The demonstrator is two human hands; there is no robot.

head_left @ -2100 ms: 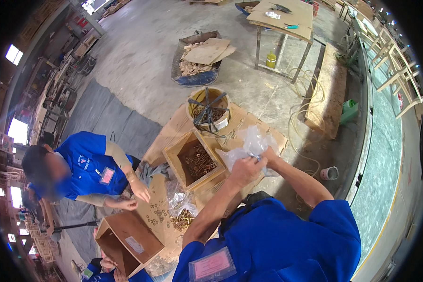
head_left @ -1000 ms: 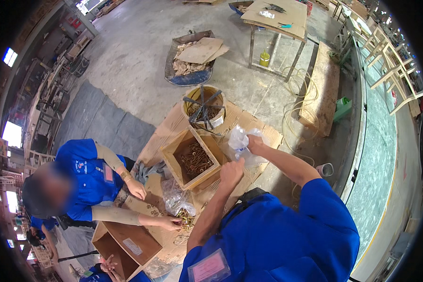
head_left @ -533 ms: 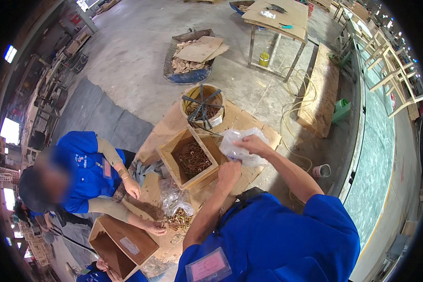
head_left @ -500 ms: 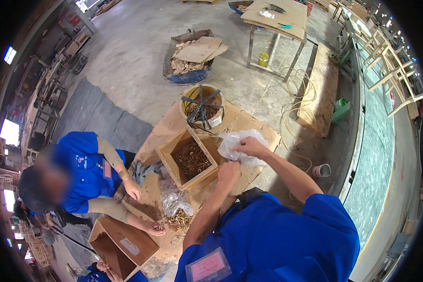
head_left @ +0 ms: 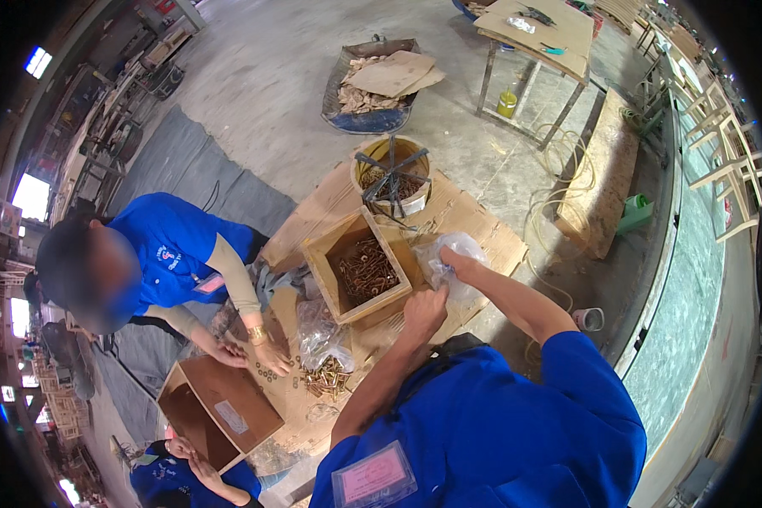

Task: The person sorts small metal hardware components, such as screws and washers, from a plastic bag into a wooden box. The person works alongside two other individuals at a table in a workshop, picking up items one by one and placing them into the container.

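A clear plastic bag [head_left: 477, 245] is between my two hands at the right side of the cardboard-covered table. My right hand [head_left: 459, 264] grips the bag from above, its fingers partly hidden in the crumpled film. Closed at the bag's near edge is my left hand [head_left: 425, 313], seemingly pinching the film; its fingertips are hard to make out. Just left of the bag stands a wooden box [head_left: 320, 269] with a heap of brownish screws [head_left: 367, 275] inside. Beyond it is a round bucket [head_left: 416, 203] crossed with black straps, also holding screws.
A co-worker's hands [head_left: 271, 356] touch small rings on the cardboard [head_left: 317, 436]. Another plastic bag [head_left: 317, 330] and loose brass-coloured screws [head_left: 328, 378] lie nearby. A second wooden box [head_left: 244, 412] stands at the near left, with another person's hands [head_left: 196, 461] beside it.
My hands have shifted slightly relative to the bag, which looks more gathered under my right hand. The co-worker's hands have moved together over the rings. The whole view has turned a little.
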